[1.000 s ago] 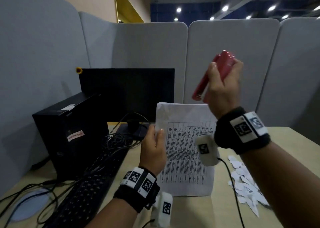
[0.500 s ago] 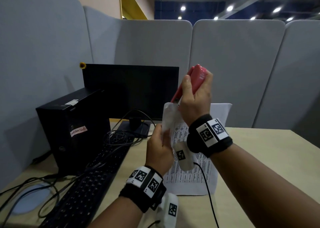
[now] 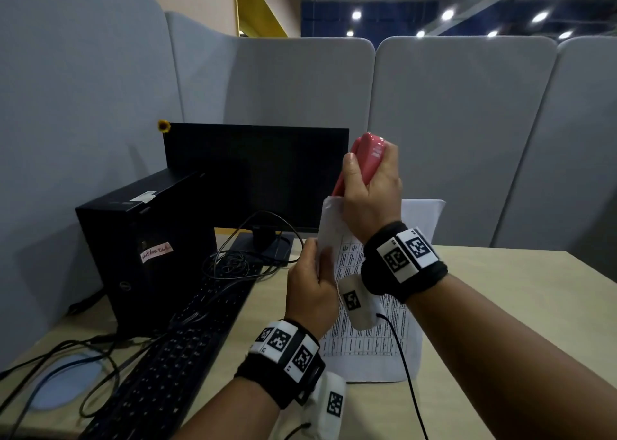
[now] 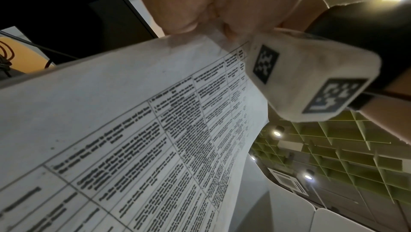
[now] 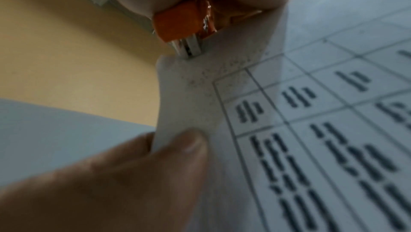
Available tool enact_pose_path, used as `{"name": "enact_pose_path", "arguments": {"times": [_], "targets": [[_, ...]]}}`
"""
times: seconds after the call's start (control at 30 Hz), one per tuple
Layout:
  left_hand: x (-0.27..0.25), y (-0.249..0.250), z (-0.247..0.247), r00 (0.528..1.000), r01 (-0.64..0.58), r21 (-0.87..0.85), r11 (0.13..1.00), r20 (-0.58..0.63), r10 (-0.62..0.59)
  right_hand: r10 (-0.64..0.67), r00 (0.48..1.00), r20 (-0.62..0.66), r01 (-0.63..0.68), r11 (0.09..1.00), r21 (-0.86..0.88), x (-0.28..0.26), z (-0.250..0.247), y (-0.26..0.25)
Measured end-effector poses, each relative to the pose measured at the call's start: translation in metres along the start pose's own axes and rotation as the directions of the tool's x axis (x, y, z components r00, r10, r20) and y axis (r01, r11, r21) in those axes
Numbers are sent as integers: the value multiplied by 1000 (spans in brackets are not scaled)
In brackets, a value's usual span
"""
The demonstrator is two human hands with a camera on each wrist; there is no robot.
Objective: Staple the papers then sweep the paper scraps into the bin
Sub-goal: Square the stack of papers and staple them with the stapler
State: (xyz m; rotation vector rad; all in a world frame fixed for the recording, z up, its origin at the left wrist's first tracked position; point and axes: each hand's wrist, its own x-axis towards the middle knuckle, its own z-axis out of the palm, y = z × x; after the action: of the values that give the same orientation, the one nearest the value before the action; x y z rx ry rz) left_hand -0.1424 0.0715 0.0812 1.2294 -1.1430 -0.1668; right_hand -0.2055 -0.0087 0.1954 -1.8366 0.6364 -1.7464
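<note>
My left hand [image 3: 312,284] pinches the left edge of the printed papers [image 3: 374,343] and holds them upright above the desk. In the right wrist view its thumb [image 5: 177,146] lies on the papers [image 5: 311,130] just below their top left corner. My right hand [image 3: 370,186] grips a red stapler [image 3: 362,159], nose down, with its mouth [image 5: 189,49] over that corner. The left wrist view shows the printed table on the papers [image 4: 155,130] close up. The paper scraps and the bin are out of sight.
A black monitor [image 3: 257,172], a black computer tower [image 3: 143,249], a black keyboard [image 3: 173,356] and tangled cables [image 3: 233,262] fill the desk's left side. Grey partition panels [image 3: 460,132] enclose the desk. Bare desktop [image 3: 500,323] lies to the right of the papers.
My right hand brought the stapler down and left from above the papers onto their top left corner. The left hand has bent that corner forward. The view has shifted, hiding the scraps.
</note>
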Motion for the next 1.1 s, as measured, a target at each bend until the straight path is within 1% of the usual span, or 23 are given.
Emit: {"name": "enact_pose_path", "arguments": {"times": [0.07, 0.27, 0.4, 0.77, 0.87, 1.0, 1.07, 1.1], "targets": [[1, 0, 1, 1000, 1, -12, 1000, 1, -1, -18, 1000, 9, 19, 1000, -25, -3, 1, 0], [0, -1, 3, 999, 48, -38, 998, 6, -48, -34, 999, -19, 32, 997, -70, -3, 5, -3], [1, -3, 4, 998, 55, -45, 997, 7, -55, -63, 998, -29, 60, 992, -108, 0, 7, -1], [0, -6, 5, 999, 50, -41, 998, 8, -49, -65, 997, 43, 70, 988, -140, 3, 8, 6], [-1, -8, 5, 999, 55, -38, 998, -3, -55, -82, 995, 59, 89, 988, -126, 2, 8, 6], [0, -9, 1, 1000, 19, 9, 1000, -10, -19, -104, 989, 108, 115, 988, -99, 2, 7, 6], [2, -8, -2, 1000, -18, 37, 999, -1, 18, -56, 990, 126, 57, 998, -8, 6, 4, 4], [2, -7, -3, 999, -34, 50, 998, 0, 34, -22, 994, 111, 17, 999, 52, 10, 2, 5]]}}
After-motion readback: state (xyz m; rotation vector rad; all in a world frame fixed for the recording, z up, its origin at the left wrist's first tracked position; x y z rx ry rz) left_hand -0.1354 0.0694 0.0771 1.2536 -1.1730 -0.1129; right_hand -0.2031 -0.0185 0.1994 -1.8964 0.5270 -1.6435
